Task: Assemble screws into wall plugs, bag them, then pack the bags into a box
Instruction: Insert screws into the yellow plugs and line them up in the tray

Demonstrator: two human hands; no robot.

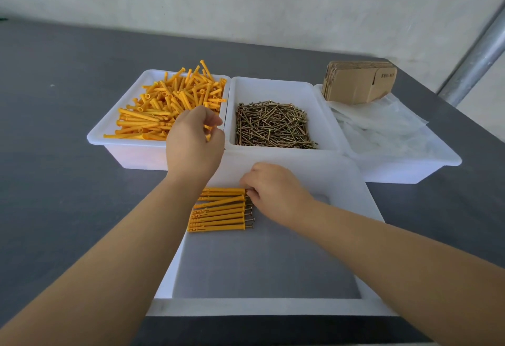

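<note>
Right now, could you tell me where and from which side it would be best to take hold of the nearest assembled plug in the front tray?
Probably pinch the nearest assembled plug at its right end, where the screw head sticks out, coming from the right and above. It lies flat, tight against its neighbour, so its long far side offers no gap, and the front tray is bare on that side.

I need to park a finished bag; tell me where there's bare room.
Free: the near tray floor below the row of assembled yellow plugs, and grey tabletop left of the trays. Crowded: plug bin, screw bin, bag tray.
</note>
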